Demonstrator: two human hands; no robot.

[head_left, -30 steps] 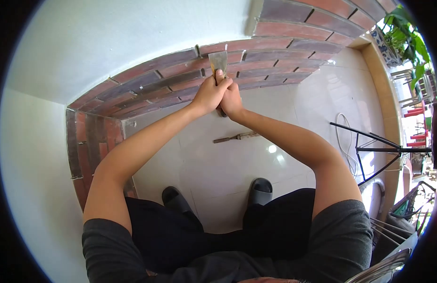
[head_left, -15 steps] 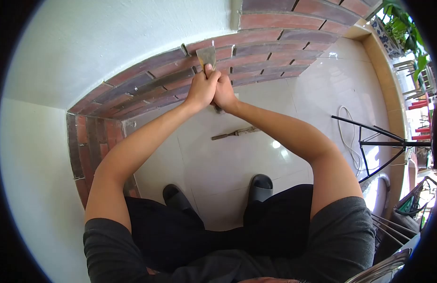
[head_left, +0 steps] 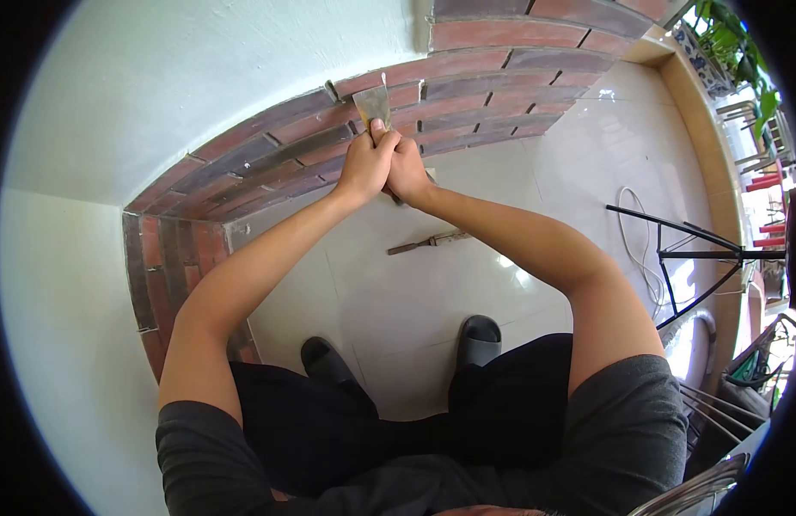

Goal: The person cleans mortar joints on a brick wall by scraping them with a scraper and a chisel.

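Both my hands are closed together around the handle of a putty knife (head_left: pixel 371 104), its flat metal blade pointing up at the brick wall (head_left: pixel 456 62). My left hand (head_left: pixel 364 167) wraps the handle with a thumb up along it near the blade. Pressed against it from the other side is my right hand (head_left: pixel 407 171), its fingers also clasped round the handle. The blade overlaps the bricks just below the white plaster (head_left: pixel 243 69). The handle's lower end shows beneath the hands.
On the tiled floor (head_left: pixel 398 301) lies a long narrow tool (head_left: pixel 428 242). A black metal stand (head_left: pixel 699 255) and a white cable (head_left: pixel 636 232) are at the right, with a potted plant (head_left: pixel 729 52) on the ledge behind. My feet are in dark slides (head_left: pixel 478 342).
The putty knife's blade has shifted slightly down and left along the bricks, both hands keeping their grip. The whole view has also moved a little.
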